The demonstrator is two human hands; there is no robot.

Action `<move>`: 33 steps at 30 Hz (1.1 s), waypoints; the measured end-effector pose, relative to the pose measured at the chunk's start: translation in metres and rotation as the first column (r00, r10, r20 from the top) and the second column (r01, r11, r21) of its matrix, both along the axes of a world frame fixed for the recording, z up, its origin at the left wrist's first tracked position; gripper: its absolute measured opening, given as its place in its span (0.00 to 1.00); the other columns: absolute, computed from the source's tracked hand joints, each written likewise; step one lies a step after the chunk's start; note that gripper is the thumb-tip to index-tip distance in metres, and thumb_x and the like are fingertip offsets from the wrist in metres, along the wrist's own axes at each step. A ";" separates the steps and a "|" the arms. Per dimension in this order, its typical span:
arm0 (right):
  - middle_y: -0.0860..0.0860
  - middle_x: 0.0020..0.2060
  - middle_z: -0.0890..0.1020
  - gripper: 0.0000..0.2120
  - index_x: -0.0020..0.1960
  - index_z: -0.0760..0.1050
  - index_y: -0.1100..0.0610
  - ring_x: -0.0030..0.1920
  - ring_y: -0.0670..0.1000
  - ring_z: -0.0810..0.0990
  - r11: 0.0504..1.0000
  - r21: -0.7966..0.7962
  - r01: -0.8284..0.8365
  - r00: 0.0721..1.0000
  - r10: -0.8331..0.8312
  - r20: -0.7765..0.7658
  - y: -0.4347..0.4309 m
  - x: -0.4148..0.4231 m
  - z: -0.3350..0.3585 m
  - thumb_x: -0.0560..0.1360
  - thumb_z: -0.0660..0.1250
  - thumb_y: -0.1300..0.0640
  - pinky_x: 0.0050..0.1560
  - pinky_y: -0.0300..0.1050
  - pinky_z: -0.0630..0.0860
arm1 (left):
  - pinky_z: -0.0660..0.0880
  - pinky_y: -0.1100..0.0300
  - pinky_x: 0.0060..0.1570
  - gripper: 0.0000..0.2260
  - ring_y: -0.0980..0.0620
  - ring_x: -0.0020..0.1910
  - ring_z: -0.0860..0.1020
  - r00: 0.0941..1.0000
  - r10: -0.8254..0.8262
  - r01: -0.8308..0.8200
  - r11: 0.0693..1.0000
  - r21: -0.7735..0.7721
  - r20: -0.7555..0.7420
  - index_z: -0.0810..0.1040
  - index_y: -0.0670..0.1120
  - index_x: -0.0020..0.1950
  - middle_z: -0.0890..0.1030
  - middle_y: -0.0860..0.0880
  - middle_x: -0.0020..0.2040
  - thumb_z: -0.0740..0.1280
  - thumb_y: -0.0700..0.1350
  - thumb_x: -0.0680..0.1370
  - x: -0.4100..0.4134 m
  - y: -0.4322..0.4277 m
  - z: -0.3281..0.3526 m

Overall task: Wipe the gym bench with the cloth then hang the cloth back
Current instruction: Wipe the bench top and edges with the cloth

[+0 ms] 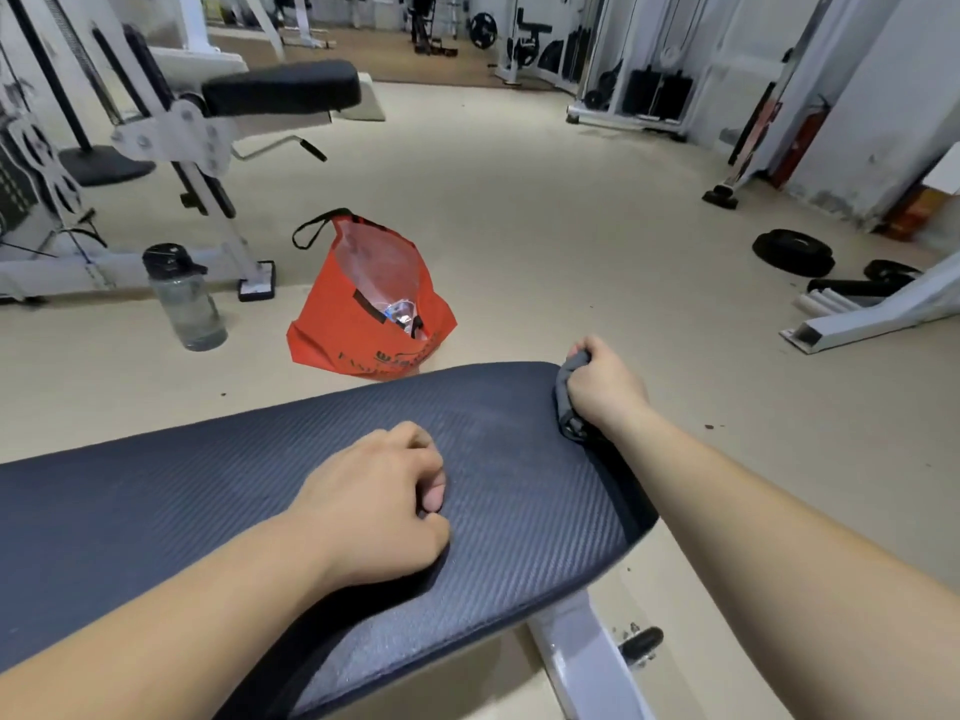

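Observation:
The gym bench (208, 491) has a dark blue-grey ribbed pad that runs from the left edge to the lower middle of the head view. My right hand (605, 389) presses a bunched grey cloth (569, 402) against the pad's far right end, fingers closed around it. Most of the cloth is hidden under the hand. My left hand (379, 504) rests as a loose fist on the middle of the pad, holding nothing.
An orange bag (358, 324) and a dark water bottle (184, 298) stand on the floor beyond the bench. A white machine with a black pad (280, 88) fills the far left. Weight plates (792, 252) and a white frame (878, 314) lie at right.

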State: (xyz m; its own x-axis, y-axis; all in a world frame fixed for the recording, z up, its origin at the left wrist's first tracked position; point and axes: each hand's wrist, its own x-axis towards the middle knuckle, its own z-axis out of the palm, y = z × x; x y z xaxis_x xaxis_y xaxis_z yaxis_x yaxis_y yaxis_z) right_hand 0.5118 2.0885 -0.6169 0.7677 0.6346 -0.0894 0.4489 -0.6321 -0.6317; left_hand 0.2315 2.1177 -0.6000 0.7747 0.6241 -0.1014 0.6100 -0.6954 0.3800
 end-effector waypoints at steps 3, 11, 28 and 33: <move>0.54 0.45 0.85 0.14 0.50 0.73 0.50 0.48 0.60 0.81 0.996 -0.059 -0.062 0.998 0.063 0.018 0.036 0.000 0.001 0.70 0.52 0.59 0.51 0.52 0.78 | 0.72 0.59 0.50 0.08 0.59 0.53 0.73 0.999 -0.007 0.008 1.000 -0.021 0.032 0.73 0.54 0.42 0.73 0.61 0.54 0.64 0.55 0.67 -0.004 0.007 -0.002; 0.50 0.28 0.84 0.18 0.47 0.67 0.49 0.30 0.55 0.80 0.993 -0.002 -0.119 0.993 0.119 -0.009 0.013 -0.008 0.004 0.63 0.48 0.63 0.38 0.49 0.80 | 0.73 0.56 0.57 0.09 0.58 0.57 0.74 0.996 -0.078 0.078 0.997 0.007 0.043 0.71 0.56 0.46 0.75 0.62 0.58 0.66 0.57 0.72 -0.014 0.008 0.000; 0.56 0.56 0.75 0.10 0.54 0.63 0.47 0.53 0.61 0.75 0.966 -0.156 -0.205 0.958 0.231 0.171 -0.114 -0.024 -0.005 0.79 0.50 0.60 0.54 0.56 0.73 | 0.75 0.56 0.57 0.15 0.60 0.55 0.74 0.994 -0.110 0.110 0.994 0.018 0.010 0.75 0.62 0.56 0.73 0.66 0.57 0.68 0.61 0.71 -0.014 0.012 0.002; 0.57 0.59 0.74 0.08 0.56 0.65 0.49 0.54 0.63 0.76 0.938 -0.250 -0.242 0.939 0.291 0.184 -0.031 0.001 -0.001 0.81 0.49 0.55 0.59 0.59 0.74 | 0.77 0.56 0.50 0.06 0.60 0.47 0.78 0.967 -0.024 0.033 0.999 -0.031 0.254 0.79 0.57 0.49 0.78 0.61 0.48 0.66 0.50 0.73 -0.030 0.023 0.001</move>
